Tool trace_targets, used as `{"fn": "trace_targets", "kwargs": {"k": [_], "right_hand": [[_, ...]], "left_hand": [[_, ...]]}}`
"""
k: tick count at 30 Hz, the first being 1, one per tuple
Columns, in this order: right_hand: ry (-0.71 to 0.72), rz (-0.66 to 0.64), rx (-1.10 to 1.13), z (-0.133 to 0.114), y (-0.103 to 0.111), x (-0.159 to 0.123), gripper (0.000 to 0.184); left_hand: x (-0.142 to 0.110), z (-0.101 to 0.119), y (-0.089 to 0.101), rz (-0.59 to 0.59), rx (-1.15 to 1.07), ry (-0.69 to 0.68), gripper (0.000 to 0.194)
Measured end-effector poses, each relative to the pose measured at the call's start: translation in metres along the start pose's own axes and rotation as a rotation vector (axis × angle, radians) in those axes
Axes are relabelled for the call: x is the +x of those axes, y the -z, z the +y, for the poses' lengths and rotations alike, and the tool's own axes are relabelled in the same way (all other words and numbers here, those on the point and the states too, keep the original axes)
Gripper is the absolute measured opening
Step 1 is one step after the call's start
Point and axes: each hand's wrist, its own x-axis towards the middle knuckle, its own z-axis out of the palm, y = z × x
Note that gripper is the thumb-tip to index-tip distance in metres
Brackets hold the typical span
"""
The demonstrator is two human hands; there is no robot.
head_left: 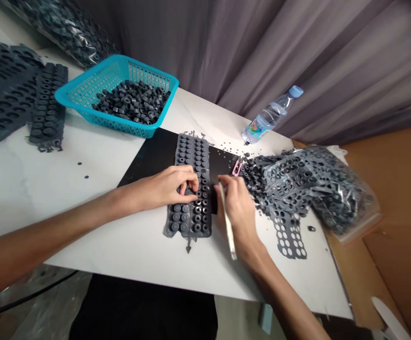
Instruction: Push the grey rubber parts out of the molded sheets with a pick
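Note:
A long grey moulded rubber sheet [191, 222] with rows of round knobs lies in front of me, partly on a black mat [148, 156]. My left hand [180, 186] rests over its middle, fingers curled and thumb close to the fingertips. Small dark pieces show between them, too hidden to name. Just right of the sheet, my right hand [239, 203] is closed around a slim white stick-like tool [229, 229]. The tool's working tip is hard to make out.
A blue basket [116, 125] holds many small black rubber rings. Pink-handled snips [237, 166] lie near punched rubber scrap [286, 184], beside a filled plastic bag [347, 193]. A water bottle [271, 115] stands tilted in view. More rubber sheets [5, 94] lie left.

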Motion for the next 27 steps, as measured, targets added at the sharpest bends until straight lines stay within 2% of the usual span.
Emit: {"fn": "trace_targets", "kwargs": {"k": [3,5,7,9,11,16,20,27], "right_hand": [[-0.197,0.051,-0.01,0.015,0.01,0.003,0.031],[-0.234,0.025,0.084,0.025,0.017,0.003,0.031],[-0.232,-0.042,0.284,0.03,0.022,0.002,0.032],[-0.216,-0.125,0.48,0.029,0.027,0.0,0.031],[-0.182,-0.202,0.588,0.025,0.03,-0.001,0.022],[0.029,-0.331,0.598,0.021,0.035,0.0,0.017],[0.155,-0.347,0.586,0.024,0.036,0.002,0.015],[0.18,-0.336,0.508,0.023,0.031,0.002,0.013]], "left_hand": [[-0.001,0.002,0.001,-0.017,0.015,0.014,0.012],[-0.003,0.004,0.002,-0.032,0.026,0.021,0.014],[-0.005,0.007,0.003,-0.042,0.051,0.017,0.014],[-0.006,0.01,0.004,-0.05,0.091,0.006,0.013],[-0.006,0.011,0.005,-0.059,0.123,0.0,0.016],[-0.005,0.008,0.004,-0.072,0.119,-0.011,0.023],[-0.005,0.006,0.004,-0.075,0.116,-0.021,0.025],[-0.004,0.009,0.006,-0.09,0.119,-0.028,0.021]]}}
